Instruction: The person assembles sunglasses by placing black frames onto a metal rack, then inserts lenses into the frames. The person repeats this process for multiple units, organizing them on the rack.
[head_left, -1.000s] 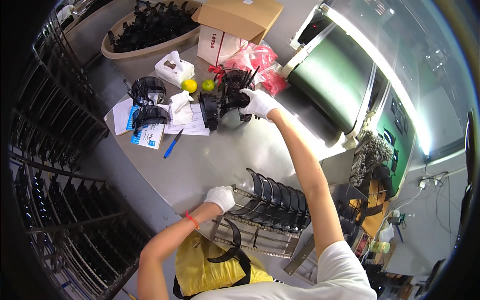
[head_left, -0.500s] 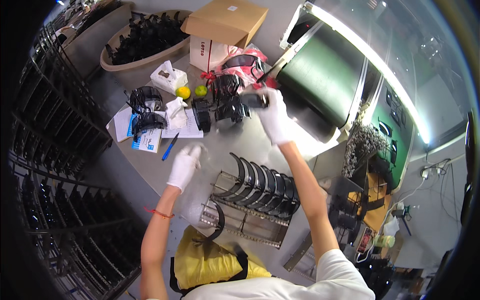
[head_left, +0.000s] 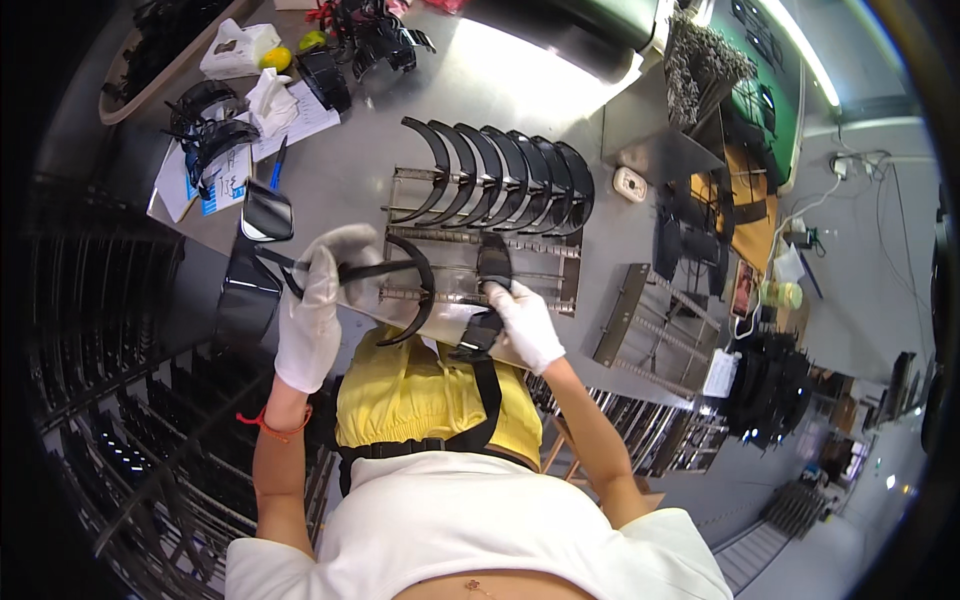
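My left hand (head_left: 318,300), in a white glove, is closed around a black eyewear piece with a shiny dark lens (head_left: 268,212) on its far left side. A thin dark arm reaches right from these fingers toward a single curved black piece (head_left: 427,290) standing on the metal rack (head_left: 400,175). In my gloved right hand (head_left: 525,322), fingers pinch a dark, glossy eyewear piece (head_left: 495,262) over the rack's near part; another dark part (head_left: 480,335) shows just below those fingers. Farther back on the rack stands a row of several curved black pieces (head_left: 490,180).
Black eyewear (head_left: 210,125), papers, a blue pen (head_left: 278,165), a tissue box (head_left: 240,50) and fruit (head_left: 275,59) lie at the far left. A second metal rack (head_left: 655,325) is on the right. Shelves of black pieces (head_left: 130,450) stand left, below the table.
My view has tipped down toward my lap. The right hand has come back from the far pile to the rack with a dark piece; the left, formerly empty, now grips black eyewear.
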